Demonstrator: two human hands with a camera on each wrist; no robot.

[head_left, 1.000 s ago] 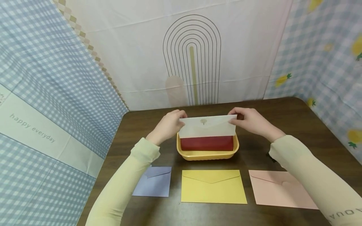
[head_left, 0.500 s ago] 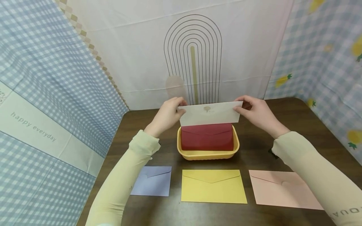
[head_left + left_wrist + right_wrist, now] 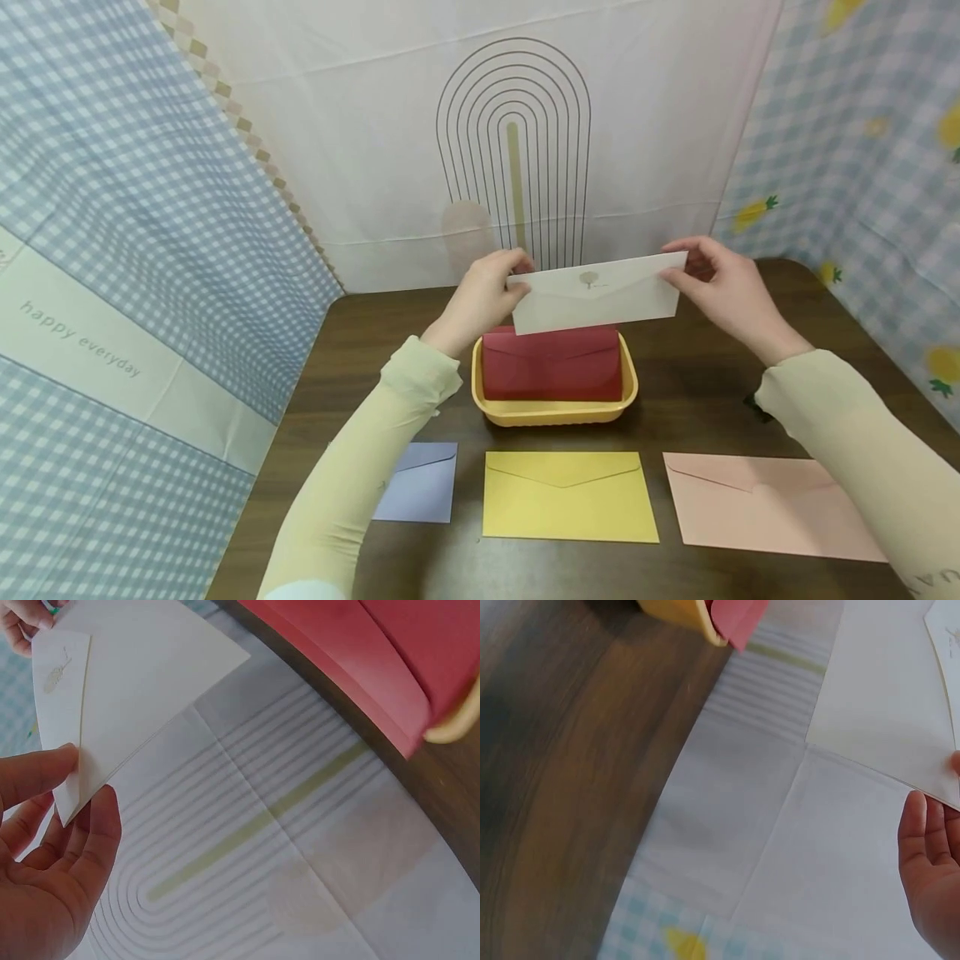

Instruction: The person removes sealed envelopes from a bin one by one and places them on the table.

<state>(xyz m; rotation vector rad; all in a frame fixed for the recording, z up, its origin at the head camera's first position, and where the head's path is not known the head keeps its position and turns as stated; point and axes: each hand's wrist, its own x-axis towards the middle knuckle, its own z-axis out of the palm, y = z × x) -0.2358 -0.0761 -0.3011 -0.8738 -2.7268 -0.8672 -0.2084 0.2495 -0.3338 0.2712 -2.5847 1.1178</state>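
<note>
A white envelope point(image 3: 596, 304) with a small tree print on its flap is held up above the far side of the table. My left hand point(image 3: 483, 296) pinches its left upper corner, thumb in front and fingers behind. At the other upper corner, my right hand point(image 3: 727, 292) does the same. In the left wrist view the pinch of the left hand point(image 3: 56, 870) on the envelope point(image 3: 142, 667) shows closely. The right wrist view has the right hand point(image 3: 934, 877) at its edge. Below, a dark red envelope point(image 3: 551, 367) leans inside a yellow basket point(image 3: 555, 415).
On the dark wooden table point(image 3: 675, 383), a blue-violet envelope point(image 3: 427, 492), a yellow envelope point(image 3: 566, 504) and a pink envelope point(image 3: 765, 517) lie in a row in front of the basket. My left sleeve partly covers the blue-violet one. Patterned cloths hang behind and at both sides.
Both hands have lifted the white envelope up out of the basket and carried it to the right, baring the red envelope. It now tilts, right end higher.
</note>
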